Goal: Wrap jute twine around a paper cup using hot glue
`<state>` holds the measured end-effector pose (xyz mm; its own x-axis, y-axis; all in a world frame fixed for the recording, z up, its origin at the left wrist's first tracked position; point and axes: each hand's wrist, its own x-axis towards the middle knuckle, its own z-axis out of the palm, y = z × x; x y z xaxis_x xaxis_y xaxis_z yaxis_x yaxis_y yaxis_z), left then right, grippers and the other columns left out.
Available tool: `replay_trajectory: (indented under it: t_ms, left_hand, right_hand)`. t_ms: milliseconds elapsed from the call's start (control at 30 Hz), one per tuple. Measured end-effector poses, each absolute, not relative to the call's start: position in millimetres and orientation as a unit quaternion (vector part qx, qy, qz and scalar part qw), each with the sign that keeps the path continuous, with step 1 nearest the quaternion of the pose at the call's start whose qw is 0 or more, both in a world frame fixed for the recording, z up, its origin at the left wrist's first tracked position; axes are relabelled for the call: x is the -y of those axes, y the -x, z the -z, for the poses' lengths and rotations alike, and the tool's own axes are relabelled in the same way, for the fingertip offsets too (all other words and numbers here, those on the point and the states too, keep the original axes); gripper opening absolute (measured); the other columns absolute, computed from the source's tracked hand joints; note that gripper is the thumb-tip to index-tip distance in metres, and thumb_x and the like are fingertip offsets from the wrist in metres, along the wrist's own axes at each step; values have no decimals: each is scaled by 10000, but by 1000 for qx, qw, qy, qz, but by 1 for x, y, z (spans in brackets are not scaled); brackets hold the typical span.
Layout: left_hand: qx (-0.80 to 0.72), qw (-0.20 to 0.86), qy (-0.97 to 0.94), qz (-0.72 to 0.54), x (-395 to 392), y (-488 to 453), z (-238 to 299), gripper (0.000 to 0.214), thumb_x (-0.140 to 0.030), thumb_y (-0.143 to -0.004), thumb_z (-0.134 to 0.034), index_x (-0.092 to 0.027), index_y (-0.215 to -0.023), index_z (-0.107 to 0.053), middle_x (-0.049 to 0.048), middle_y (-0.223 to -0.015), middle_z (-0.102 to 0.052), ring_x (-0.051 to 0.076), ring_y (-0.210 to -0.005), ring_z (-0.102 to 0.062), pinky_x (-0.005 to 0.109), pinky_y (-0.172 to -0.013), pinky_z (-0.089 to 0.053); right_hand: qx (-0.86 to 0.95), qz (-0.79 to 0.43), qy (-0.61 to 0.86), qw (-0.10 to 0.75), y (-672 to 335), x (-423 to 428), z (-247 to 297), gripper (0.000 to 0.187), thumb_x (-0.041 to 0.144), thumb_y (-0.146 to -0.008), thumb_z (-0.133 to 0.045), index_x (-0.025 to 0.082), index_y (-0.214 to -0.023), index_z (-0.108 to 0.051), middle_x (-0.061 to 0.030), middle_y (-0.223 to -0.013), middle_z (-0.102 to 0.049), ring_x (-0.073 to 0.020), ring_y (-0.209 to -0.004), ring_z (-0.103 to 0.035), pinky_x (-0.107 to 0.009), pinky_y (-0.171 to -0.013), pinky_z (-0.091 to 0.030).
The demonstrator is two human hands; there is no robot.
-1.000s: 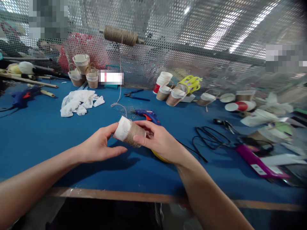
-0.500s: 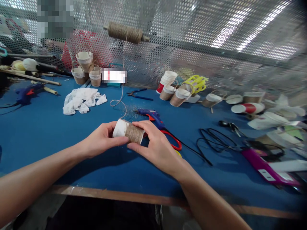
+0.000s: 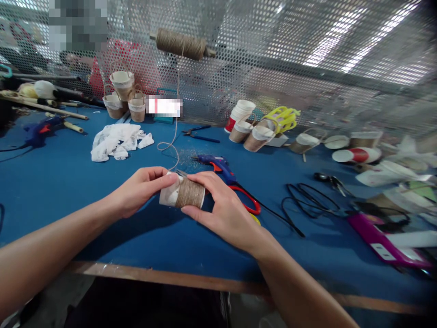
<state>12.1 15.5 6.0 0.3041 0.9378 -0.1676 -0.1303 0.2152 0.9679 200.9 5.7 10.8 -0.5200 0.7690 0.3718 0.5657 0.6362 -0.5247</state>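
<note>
A white paper cup (image 3: pixel 189 193), part wrapped in brown twine, lies on its side between my hands, close above the table. My right hand (image 3: pixel 221 205) grips its right end, thumb below and fingers over the top. My left hand (image 3: pixel 145 189) is closed at the upper left of the cup, thumb and forefinger pinching at the twine by the rim. That twine (image 3: pixel 176 127) loops over the table and runs up to a twine spool (image 3: pixel 180 44). Just behind the cup lie a blue glue gun (image 3: pixel 218 166) and red-handled scissors (image 3: pixel 251 200), partly hidden by my right hand.
Pliers (image 3: pixel 201 133) and crumpled white cloth (image 3: pixel 116 141) lie farther back. Twine-covered cups (image 3: pixel 122 86) are stacked at back left, with more at back right. Black cable (image 3: pixel 307 200) and a purple power strip (image 3: pixel 382 239) lie right. Perforated metal (image 3: pixel 218 86) closes the back.
My left thumb has moved up from the cup's lower side to its upper edge, and the left fingers pinch near the twine. The cup has turned slightly; my right hand keeps its hold.
</note>
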Motion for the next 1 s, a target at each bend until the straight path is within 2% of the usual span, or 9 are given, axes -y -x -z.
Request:
replay_trajectory:
  t_ms: [267,467,1000]
  left_hand:
    - [-417,715,-408,-384,-17,-13,-5,226,-288,-662,-700,-100,-677,-576,-15,-605,-564,69,-538,-507,197,-545,-387]
    - [-443,708,-399,-378,-17,-15,-6,173,-225,-642,-698,-93,-677,-591,-9,-584,-582,73,-521,-516,200,-530,-392]
    - [-470,672,-400,-409,-15,-18,-4,167,-223,-610,-658,-118,-596,-529,-39,-518,-531,56,-453,-455,185,-465,-327]
  right_hand:
    - [868,-155,379,282,-201,-6,-11,444,247,-728,-648,191,-1122,-452,-98,-1102,-514,-228,-1045,-498,-420,-922,-410]
    - [879,-127,375,267,-199,-4,-11,439,240,-738,-632,159,-1133,-459,-125,-1112,-511,-241,-1061,-487,-414,-928,-408]
    - [881,-129,366,270,-199,-5,-9,434,252,-753,-624,200,-1141,-437,-106,-1117,-505,-234,-1059,-491,-433,-914,-415]
